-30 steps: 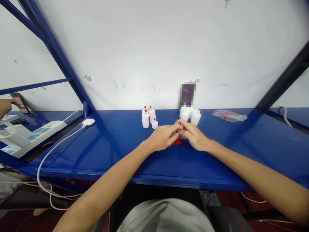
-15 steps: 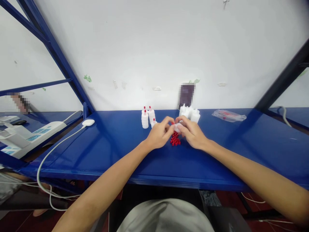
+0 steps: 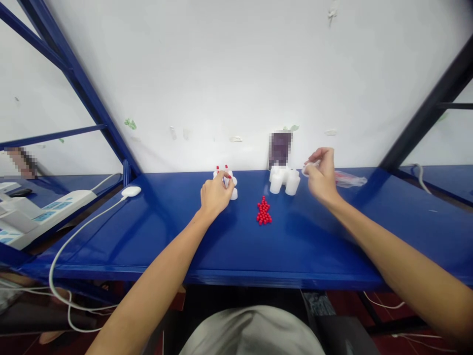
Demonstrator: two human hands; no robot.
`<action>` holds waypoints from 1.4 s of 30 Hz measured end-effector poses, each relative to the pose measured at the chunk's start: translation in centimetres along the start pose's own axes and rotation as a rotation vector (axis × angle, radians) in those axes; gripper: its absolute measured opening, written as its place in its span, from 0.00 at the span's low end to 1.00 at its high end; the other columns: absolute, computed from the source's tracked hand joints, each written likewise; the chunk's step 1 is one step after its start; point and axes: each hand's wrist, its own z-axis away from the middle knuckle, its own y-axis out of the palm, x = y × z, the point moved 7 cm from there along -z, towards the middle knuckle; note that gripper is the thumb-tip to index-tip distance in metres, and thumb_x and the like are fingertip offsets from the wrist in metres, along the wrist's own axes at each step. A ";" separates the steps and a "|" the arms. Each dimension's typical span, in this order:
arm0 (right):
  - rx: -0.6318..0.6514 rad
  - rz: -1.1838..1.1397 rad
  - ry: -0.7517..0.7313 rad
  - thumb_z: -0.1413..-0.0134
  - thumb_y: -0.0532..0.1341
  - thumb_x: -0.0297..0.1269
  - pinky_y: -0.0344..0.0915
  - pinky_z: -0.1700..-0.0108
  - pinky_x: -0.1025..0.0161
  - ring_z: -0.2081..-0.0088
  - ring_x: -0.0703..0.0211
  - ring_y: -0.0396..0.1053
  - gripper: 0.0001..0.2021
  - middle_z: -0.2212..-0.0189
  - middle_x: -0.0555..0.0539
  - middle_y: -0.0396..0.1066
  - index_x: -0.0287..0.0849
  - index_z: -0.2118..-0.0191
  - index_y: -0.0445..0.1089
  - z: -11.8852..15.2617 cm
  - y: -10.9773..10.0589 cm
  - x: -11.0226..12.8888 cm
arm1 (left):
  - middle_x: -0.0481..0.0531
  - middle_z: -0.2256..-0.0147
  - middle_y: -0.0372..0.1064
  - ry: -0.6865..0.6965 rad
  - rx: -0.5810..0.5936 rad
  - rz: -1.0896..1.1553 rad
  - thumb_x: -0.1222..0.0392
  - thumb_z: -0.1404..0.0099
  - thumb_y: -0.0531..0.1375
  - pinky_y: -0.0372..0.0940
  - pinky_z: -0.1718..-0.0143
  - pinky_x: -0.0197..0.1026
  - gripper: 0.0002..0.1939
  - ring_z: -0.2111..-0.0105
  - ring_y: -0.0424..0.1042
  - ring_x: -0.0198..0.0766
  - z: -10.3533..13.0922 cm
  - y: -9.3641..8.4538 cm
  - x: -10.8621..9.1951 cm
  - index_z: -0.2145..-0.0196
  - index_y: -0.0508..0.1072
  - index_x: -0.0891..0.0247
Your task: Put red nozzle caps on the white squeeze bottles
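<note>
Red caps (image 3: 263, 213) lie on the surface (image 3: 295, 246). Left of them, the left hand (image 3: 214, 195) grips a red-capped bottle (image 3: 233, 181). Right of them, the right hand (image 3: 324, 180) pinches a white bottle (image 3: 306, 170), with uncapped bottles (image 3: 292, 183) between.

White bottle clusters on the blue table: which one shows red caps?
The cluster by the left hand: red caps show there, while the other cluster, nearer the right hand, shows none.
</note>
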 end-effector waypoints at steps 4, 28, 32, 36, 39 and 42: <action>-0.056 -0.027 0.013 0.60 0.54 0.26 0.63 0.56 0.51 0.59 0.52 0.64 0.19 0.62 0.46 0.57 0.49 0.59 0.51 -0.6 -0.2 -1.6 | 0.51 0.70 0.76 0.009 0.020 -0.092 0.51 0.33 0.53 0.63 0.65 0.41 0.13 0.67 0.75 0.46 0.0 0.1 -0.2 0.55 0.72 0.54; 0.185 -0.026 0.094 0.47 0.55 0.34 0.58 0.67 0.60 0.70 0.58 0.59 0.03 0.68 0.49 0.64 0.46 0.64 0.61 2.4 2.8 1.4 | 0.50 0.72 0.72 0.305 0.115 -0.124 0.54 0.30 0.51 0.63 0.65 0.39 0.15 0.71 0.72 0.39 1.3 1.2 -2.9 0.49 0.68 0.58; 0.153 -0.109 0.172 0.44 0.55 0.36 0.59 0.67 0.60 0.71 0.58 0.62 0.03 0.70 0.51 0.65 0.46 0.63 0.62 2.3 2.8 0.3 | 0.51 0.64 0.73 0.585 0.314 -0.006 0.58 0.30 0.51 0.64 0.63 0.39 0.15 0.67 0.72 0.38 3.3 3.0 -5.4 0.49 0.69 0.60; 0.111 -0.125 0.166 0.47 0.56 0.33 0.60 0.63 0.59 0.67 0.57 0.65 0.04 0.68 0.49 0.68 0.45 0.64 0.62 2.1 2.6 0.1 | 0.54 0.57 0.70 0.646 0.450 0.000 0.58 0.30 0.50 0.65 0.59 0.40 0.15 0.62 0.71 0.39 4.2 4.8 -5.6 0.49 0.70 0.60; 0.106 -0.142 0.181 0.48 0.57 0.33 0.62 0.63 0.59 0.67 0.57 0.66 0.04 0.68 0.49 0.68 0.45 0.64 0.63 2.2 2.6 0.3 | 0.54 0.58 0.69 0.626 0.499 0.021 0.56 0.28 0.49 0.65 0.58 0.41 0.15 0.62 0.71 0.39 4.2 5.5 -5.2 0.50 0.70 0.60; 0.111 -0.237 0.267 0.49 0.58 0.34 0.64 0.64 0.59 0.67 0.57 0.68 0.05 0.70 0.50 0.67 0.46 0.64 0.63 2.6 2.9 0.3 | 0.53 0.59 0.68 0.621 0.506 0.038 0.57 0.29 0.50 0.64 0.60 0.40 0.13 0.63 0.70 0.39 4.1 5.7 -5.0 0.53 0.71 0.59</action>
